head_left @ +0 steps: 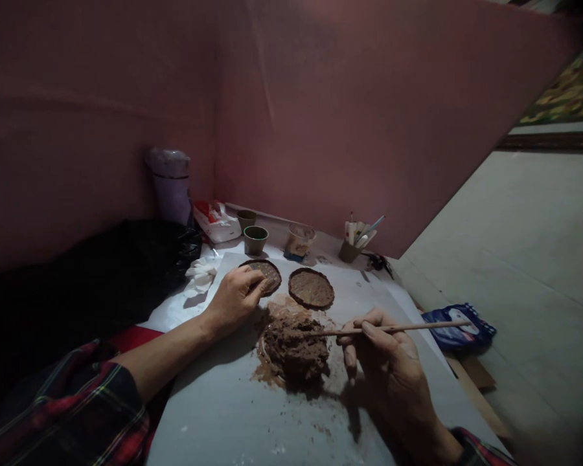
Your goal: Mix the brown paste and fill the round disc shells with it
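Note:
My right hand (386,353) grips a thin wooden stick (430,326) between thumb and fingers. The stick lies nearly level, and its left end meets a mound of wet brown clay-like material (296,349) on the white table. My left hand (236,294) is closed, thumb against fingers, at the near edge of the left brown disc (271,273); whatever it may pinch is hidden. That disc has a raised dark rim and is partly covered by the hand. A second rimmed brown disc (311,288) lies flat to its right, behind the mound.
Behind the discs stand a green-rimmed cup (256,241), a clear container (298,242) and a pot of pens (350,250). Crumpled tissue (201,275) and a black plastic bag (140,265) lie left. A blue packet (459,329) is beyond the table's right edge. A pink wall (320,129) rises behind.

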A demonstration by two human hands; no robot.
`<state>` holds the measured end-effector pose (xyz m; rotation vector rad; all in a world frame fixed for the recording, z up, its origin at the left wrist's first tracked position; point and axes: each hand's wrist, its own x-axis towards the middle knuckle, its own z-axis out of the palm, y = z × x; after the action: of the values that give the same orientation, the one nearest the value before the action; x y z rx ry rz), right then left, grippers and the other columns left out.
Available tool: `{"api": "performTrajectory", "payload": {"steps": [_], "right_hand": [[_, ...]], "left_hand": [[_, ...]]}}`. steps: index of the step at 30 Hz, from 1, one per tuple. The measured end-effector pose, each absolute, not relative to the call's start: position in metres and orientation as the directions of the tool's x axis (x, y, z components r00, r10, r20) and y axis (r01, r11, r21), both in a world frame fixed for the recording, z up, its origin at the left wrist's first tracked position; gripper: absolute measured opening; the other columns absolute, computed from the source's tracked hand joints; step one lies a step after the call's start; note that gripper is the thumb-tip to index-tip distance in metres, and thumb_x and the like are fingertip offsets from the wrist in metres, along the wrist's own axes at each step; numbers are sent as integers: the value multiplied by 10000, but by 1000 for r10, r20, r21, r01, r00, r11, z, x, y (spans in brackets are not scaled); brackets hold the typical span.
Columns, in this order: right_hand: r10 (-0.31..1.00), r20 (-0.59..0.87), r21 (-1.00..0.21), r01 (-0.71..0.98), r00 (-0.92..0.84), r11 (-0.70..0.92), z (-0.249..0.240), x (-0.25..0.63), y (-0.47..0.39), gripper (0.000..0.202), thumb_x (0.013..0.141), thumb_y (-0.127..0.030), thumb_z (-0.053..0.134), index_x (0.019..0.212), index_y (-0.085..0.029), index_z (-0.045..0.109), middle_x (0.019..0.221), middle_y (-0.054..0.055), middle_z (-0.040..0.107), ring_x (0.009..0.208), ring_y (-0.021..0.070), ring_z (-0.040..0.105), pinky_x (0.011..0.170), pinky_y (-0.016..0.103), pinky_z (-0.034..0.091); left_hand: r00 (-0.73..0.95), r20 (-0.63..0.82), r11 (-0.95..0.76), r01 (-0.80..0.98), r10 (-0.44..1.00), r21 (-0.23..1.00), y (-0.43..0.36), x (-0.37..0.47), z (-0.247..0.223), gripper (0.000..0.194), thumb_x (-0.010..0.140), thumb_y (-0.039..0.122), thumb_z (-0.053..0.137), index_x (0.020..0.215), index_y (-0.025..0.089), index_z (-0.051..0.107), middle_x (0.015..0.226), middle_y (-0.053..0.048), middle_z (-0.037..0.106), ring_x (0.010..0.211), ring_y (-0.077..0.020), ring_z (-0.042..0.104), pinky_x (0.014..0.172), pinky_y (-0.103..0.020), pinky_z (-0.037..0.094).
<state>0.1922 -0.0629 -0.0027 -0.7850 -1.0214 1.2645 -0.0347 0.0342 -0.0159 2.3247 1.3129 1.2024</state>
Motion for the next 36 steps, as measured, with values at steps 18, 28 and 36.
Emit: {"api": "performTrajectory", "payload": {"steps": [18, 28, 36], "right_hand": [[1000, 20, -942, -335, -10, 15, -7, 205, -59, 137, 751, -271, 671, 725, -166, 587, 564, 13, 659, 328, 75, 488, 296, 152, 374], [922, 292, -955, -22, -252, 296, 0, 212, -66, 107, 823, -237, 622, 826, -218, 728, 764, 53, 649, 662, 166, 624, 573, 276, 502], [996, 76, -989, -131, -47, 69, 2, 199, -67, 184, 795, -355, 659, 810, -172, 669, 587, 24, 645, 415, 124, 555, 381, 234, 460]], "left_hand": [[230, 530, -548, 598, 817, 585, 35, -39, -15, 293, 882, 264, 476, 640, 152, 595, 642, -23, 534, 644, -141, 489, 609, -268, 369], [231, 519, -541, 599, 823, 591, 36, -39, -16, 283, 878, 273, 483, 655, 155, 610, 661, -30, 565, 656, -145, 500, 625, -274, 374], [227, 502, -523, 613, 835, 593, 38, -39, -16, 286, 882, 283, 481, 669, 148, 617, 660, -30, 570, 651, -141, 512, 619, -271, 383]]}}
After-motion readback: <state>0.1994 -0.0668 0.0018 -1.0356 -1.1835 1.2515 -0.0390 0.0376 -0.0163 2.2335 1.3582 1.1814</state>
